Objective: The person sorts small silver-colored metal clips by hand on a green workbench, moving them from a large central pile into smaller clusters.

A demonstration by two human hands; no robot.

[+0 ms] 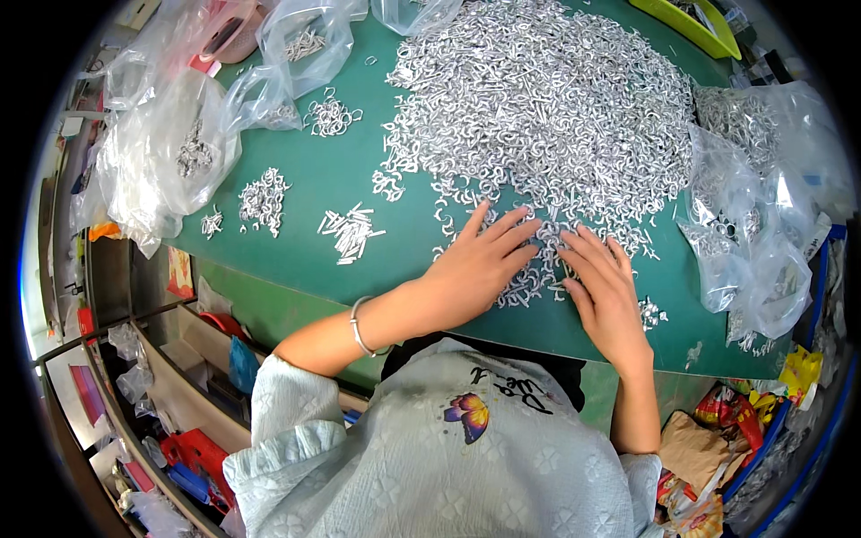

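toward the near edge of the green table [296, 255], i'd work in thin layers: keep the straight pins [352, 235] apart at left, spread the loose metal hooks [525, 289] between the hands, leave the big heap [538, 108] toward the far edge alone. left hand [480, 264]: fingers spread, tips among hooks (no pinch that i can see from here). right hand [607, 291]: fingers slightly parted, thumb out, at the hooks' right side, gripping nothing visible.
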